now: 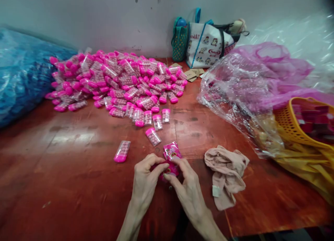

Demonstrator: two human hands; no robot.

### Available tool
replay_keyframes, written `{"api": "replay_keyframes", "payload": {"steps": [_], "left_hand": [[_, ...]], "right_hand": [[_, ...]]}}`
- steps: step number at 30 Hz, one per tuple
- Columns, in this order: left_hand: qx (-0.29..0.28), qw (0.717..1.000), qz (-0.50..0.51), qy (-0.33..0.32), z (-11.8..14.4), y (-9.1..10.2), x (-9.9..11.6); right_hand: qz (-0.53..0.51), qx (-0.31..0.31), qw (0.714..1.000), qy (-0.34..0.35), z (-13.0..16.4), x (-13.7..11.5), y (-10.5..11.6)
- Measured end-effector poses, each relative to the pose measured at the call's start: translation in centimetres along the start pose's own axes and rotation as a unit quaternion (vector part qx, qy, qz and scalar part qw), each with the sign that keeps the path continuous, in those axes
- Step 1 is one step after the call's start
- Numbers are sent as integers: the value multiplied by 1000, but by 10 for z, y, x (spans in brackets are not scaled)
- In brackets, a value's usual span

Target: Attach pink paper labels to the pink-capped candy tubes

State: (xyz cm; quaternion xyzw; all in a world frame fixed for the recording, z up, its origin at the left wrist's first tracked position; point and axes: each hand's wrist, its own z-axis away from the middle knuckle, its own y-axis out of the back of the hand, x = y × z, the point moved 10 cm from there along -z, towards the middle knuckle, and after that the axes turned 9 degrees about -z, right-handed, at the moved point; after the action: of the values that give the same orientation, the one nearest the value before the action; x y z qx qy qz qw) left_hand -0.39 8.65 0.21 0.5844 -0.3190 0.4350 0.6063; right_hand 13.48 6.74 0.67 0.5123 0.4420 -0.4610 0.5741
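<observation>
My left hand and my right hand meet at the near middle of the red-brown table. Together they pinch a small pink container with a pink printed label or sleeve sticking up from it. How the label sits on it is hidden by my fingers. Just beyond lie two loose clear candy containers with pink caps, one to the left and one ahead. A big heap of the same containers covers the far left of the table.
A crumpled beige cloth lies right of my hands. At the right are a yellow basket and clear and pink plastic bags. A blue plastic sack fills the left. Tote bags stand against the wall.
</observation>
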Motion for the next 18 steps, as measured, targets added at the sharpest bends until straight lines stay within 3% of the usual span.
{"api": "replay_keyframes", "payload": {"steps": [9,18], "left_hand": [[-33,997,36,55,3,-16,-11],[-38,997,48,48,7,-25,-21]], "right_hand": [[0,33,999,-2,2,16,4],[-34,-2,999,-38,2,28,-1]]}}
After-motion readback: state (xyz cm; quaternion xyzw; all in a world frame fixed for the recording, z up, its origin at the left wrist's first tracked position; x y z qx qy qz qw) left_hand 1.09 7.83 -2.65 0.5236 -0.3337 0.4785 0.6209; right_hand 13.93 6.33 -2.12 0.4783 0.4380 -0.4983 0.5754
